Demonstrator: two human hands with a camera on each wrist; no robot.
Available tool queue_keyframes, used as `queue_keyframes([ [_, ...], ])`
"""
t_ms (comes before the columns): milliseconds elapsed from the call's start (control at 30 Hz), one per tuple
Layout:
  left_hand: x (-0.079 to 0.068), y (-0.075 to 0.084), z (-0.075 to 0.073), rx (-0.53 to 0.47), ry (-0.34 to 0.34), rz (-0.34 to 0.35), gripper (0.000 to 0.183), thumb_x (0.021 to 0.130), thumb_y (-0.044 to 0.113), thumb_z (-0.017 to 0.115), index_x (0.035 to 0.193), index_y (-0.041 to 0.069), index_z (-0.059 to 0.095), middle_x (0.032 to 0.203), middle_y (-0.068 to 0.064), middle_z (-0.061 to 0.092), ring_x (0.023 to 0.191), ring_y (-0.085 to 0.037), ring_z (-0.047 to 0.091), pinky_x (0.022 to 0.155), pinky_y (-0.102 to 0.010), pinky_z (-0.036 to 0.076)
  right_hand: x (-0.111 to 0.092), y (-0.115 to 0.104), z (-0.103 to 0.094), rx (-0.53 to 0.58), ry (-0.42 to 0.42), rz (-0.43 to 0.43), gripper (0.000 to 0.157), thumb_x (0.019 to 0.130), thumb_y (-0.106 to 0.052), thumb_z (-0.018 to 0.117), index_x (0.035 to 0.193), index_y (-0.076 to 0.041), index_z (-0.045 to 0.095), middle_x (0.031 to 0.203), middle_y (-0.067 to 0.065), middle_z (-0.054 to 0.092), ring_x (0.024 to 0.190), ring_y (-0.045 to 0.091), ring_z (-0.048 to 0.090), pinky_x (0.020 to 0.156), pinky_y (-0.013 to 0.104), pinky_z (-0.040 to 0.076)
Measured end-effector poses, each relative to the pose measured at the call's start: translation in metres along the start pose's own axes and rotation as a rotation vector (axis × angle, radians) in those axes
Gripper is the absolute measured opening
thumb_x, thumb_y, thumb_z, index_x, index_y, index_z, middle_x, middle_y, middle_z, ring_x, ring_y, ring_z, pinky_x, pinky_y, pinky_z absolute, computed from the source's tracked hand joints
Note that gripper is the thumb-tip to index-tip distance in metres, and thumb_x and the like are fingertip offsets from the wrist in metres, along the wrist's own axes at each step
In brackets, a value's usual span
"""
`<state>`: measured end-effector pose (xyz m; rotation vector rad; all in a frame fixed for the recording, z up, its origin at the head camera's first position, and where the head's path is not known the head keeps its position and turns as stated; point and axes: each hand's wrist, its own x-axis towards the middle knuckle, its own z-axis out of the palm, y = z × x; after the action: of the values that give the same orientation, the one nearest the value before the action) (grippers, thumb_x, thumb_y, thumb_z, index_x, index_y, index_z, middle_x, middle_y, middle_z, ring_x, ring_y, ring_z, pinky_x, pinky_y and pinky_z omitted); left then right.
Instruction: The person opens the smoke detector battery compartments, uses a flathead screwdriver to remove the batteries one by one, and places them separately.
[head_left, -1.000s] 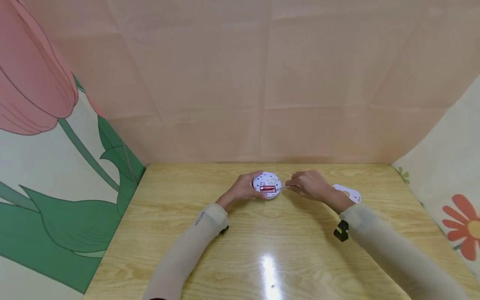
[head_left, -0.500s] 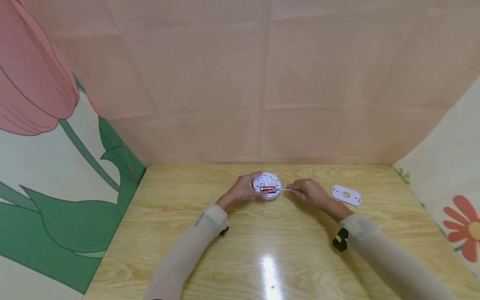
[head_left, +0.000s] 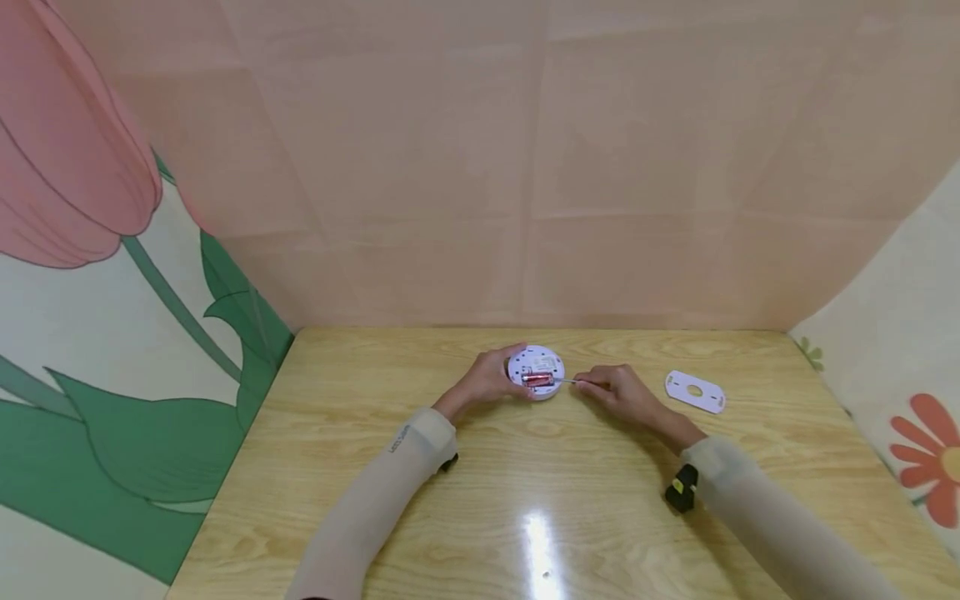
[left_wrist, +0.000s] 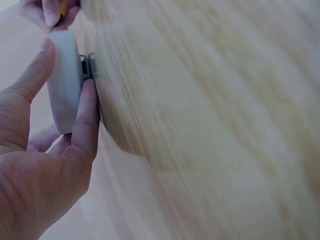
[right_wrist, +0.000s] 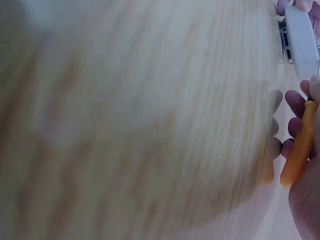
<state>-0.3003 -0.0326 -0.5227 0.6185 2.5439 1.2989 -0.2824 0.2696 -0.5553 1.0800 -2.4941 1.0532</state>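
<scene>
In the head view, the device (head_left: 525,363) sat just below and right of the frame's centre, near the far edge of the table (head_left: 480,517), with a battery (head_left: 537,379) in its lower part, the left hand (head_left: 486,377) around its left side and the screwdriver (right_wrist: 300,145), in the right hand (head_left: 618,392), reaching its right side. Farther right, the plate (head_left: 708,398) lay on the table. Behind, the backdrop (head_left: 480,167) spanned the upper middle, between left (head_left: 135,433) and right side panels (head_left: 892,333).
</scene>
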Motion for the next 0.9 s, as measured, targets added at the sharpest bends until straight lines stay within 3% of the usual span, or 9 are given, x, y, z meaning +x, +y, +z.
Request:
queue_keyframes([
  [900,0.0005,-0.0005,0.0007,0.019,-0.001,-0.014,0.101,0.076,0.025,0.099,0.161,0.013,0.046,0.162,-0.01,0.049,0.15,-0.026,0.044,0.125,-0.039,0.034,-0.0011,-0.0042,-0.0012,-0.025,-0.005,0.069,0.015,0.097,-0.004,0.076,0.11,-0.004,0.083,0.103,0.005,0.082,0.096,0.02,0.077,0.082,0.038,0.063],
])
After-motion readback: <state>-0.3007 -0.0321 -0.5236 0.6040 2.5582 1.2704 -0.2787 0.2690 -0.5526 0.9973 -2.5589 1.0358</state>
